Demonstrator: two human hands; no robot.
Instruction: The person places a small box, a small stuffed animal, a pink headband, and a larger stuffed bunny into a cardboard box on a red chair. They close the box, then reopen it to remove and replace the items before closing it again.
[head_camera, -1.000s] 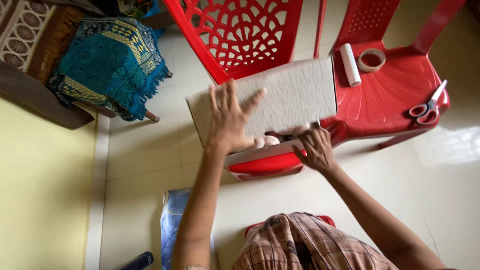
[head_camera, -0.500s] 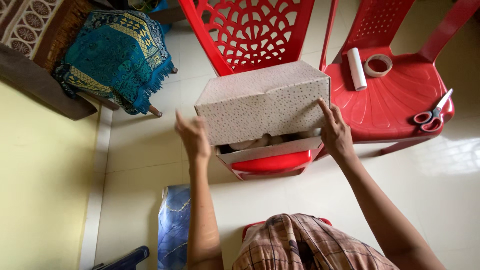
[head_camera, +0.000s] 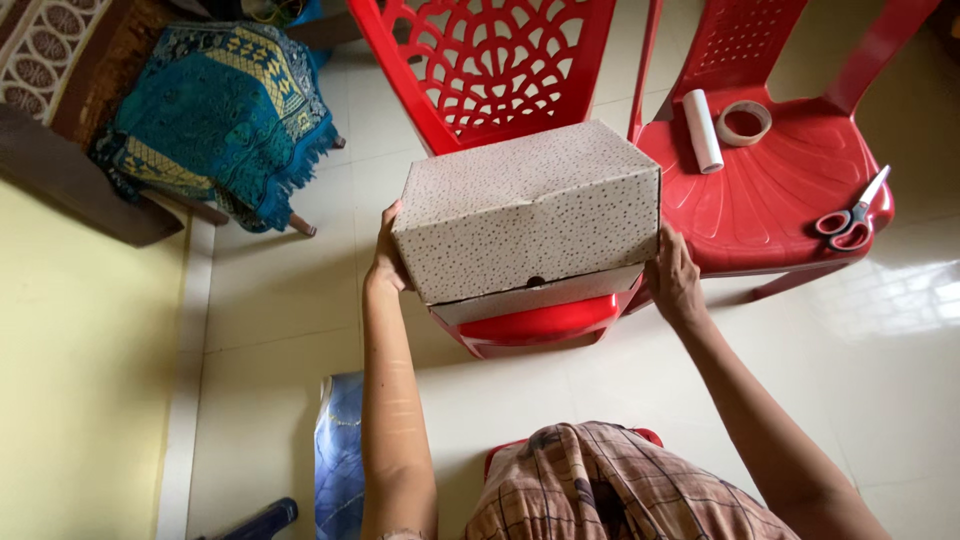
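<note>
A tiled room with red plastic chairs and a draped seat.

Glossy cream floor tiles (head_camera: 890, 340) catch soft daylight at the right. Two red plastic chairs stand side by side: one with a lattice back (head_camera: 480, 60), the other (head_camera: 780, 190) with a perforated back. At upper left a teal patterned cloth (head_camera: 215, 115) hangs over a stool beside a brown patterned sofa (head_camera: 50, 70). A pale yellow surface (head_camera: 80, 400) fills the left side.

Speckled grey cardboard box (head_camera: 530, 205), lid closed, sitting on red chair seat (head_camera: 540, 325).
</note>
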